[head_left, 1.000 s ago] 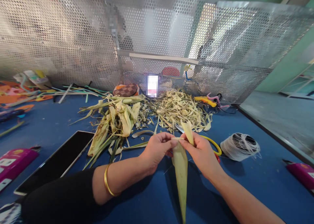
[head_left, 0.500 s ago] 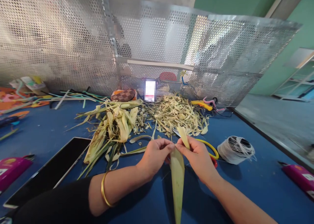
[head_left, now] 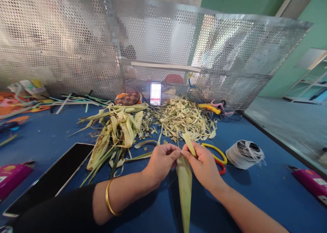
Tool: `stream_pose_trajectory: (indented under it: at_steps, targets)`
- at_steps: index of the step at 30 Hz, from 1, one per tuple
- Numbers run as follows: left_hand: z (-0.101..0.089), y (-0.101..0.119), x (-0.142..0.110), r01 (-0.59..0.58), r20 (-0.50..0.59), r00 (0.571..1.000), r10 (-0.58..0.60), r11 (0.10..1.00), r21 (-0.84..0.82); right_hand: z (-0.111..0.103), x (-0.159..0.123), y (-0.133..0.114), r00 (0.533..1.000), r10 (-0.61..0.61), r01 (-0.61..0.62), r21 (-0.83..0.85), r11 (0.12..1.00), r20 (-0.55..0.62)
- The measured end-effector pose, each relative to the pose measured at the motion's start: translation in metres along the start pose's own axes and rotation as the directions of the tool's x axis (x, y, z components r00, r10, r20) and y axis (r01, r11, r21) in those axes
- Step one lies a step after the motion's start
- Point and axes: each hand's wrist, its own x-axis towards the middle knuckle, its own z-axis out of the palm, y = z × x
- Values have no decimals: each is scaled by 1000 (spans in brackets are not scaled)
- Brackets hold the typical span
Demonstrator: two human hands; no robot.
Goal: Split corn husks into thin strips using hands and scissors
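Observation:
A long pale-green corn husk strip (head_left: 185, 188) hangs down between my hands over the blue table. My left hand (head_left: 162, 161) pinches its upper edge between thumb and forefinger. Close beside it, my right hand (head_left: 201, 161) pinches the same edge, and a short folded end of husk sticks up past its fingers. The fingertips of both hands nearly touch. Partly hidden behind my right hand lie scissors with yellow and red handles (head_left: 220, 154). A spool of white thread (head_left: 245, 154) stands to the right of that hand.
A bundle of corn husks (head_left: 126, 129) lies left of a heap of husk shreds (head_left: 187, 119). A dark-screened tablet (head_left: 48, 183) rests at the left. Behind stand a perforated metal screen (head_left: 158, 32), a brown checkered pouch (head_left: 127, 99) and a yellow-handled tool (head_left: 209, 107). Magenta packets (head_left: 313, 183) lie at both sides.
Both hands keep their pinch on the corn husk with hardly any movement. The whole view has shifted very slightly, and a bit more of the scissors' red handle shows.

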Motion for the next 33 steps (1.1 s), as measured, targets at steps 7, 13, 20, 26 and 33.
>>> stream_pose_trajectory:
  at_steps: [7,13,20,26,33]
  targets:
    - [-1,3,2,-33,-80,996,35,999,20,-1,2,-2,985,172,-173,179,968,24]
    - [0,4,-1,11,-36,999,-12,999,-37,-3,4,-3,959,267,-283,289,915,92]
    - [1,3,-4,112,15,994,-111,988,-110,-3,3,4,983,178,-182,182,966,38]
    - [1,2,-3,67,-12,998,-67,996,-58,-1,2,2,995,101,-98,89,991,-20]
    - [-1,-1,-1,59,-30,998,-61,997,-56,0,-1,-1,997,31,-29,25,999,-77]
